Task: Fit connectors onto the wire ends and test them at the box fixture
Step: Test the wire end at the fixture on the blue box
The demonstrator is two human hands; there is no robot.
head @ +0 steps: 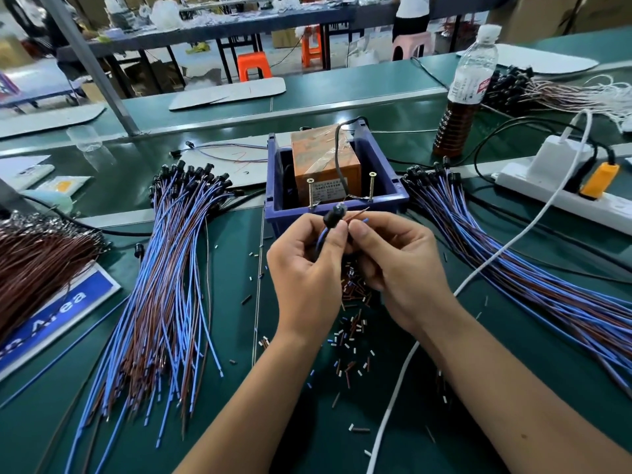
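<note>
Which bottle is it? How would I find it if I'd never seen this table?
Start at the blue box in the middle of the green table and look up to its right. The bottle stands upright there, behind the white power strip. It is clear plastic with a white cap, holding brown liquid.

- Green work surface (239, 422); carries all items listed below;
- Left bundle of blue and brown wires (160, 302); black connectors at the far end, bare ends toward the viewer;
- Right bundle of blue and brown wires (519, 268); fanned toward the right edge;
- Brown wire heap (37, 261); far left, partly over a blue-and-white sign (51, 323);
- Blue bin (379, 179); centre, holding an orange box (325, 155);
- Cut insulation scraps (352, 333); scattered near centre;
- White power strip (564, 193); right, with a white cable (403, 381) trailing forward;
- Bottle of brown liquid (461, 97); upright, behind the bin to the right.
</note>
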